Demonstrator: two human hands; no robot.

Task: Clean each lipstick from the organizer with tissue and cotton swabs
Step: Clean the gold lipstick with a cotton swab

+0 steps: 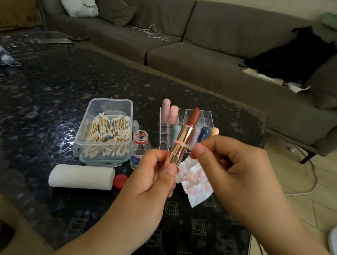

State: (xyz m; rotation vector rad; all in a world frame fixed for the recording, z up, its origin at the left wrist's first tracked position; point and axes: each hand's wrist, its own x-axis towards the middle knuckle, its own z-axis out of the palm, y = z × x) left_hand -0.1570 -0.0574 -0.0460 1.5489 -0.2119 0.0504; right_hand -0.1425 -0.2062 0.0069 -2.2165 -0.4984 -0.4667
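A: Head view, item one: what do the hands hold?

B: I log the left hand (154, 175) gripping an uncapped gold lipstick (184, 139), tilted, brown bullet up, above the bench (43, 94). The right hand (228, 164) pinches a cotton swab (181, 144), its pink tip touching the gold tube, with a stained tissue (194, 183) tucked under its fingers.

A: Item two, the bench?

B: Clear organizer (205, 115) with capped lipsticks behind the hands; swab box (105, 129), open bottle (138, 149), red cap (120, 181) and white roll (81, 177) to the left.
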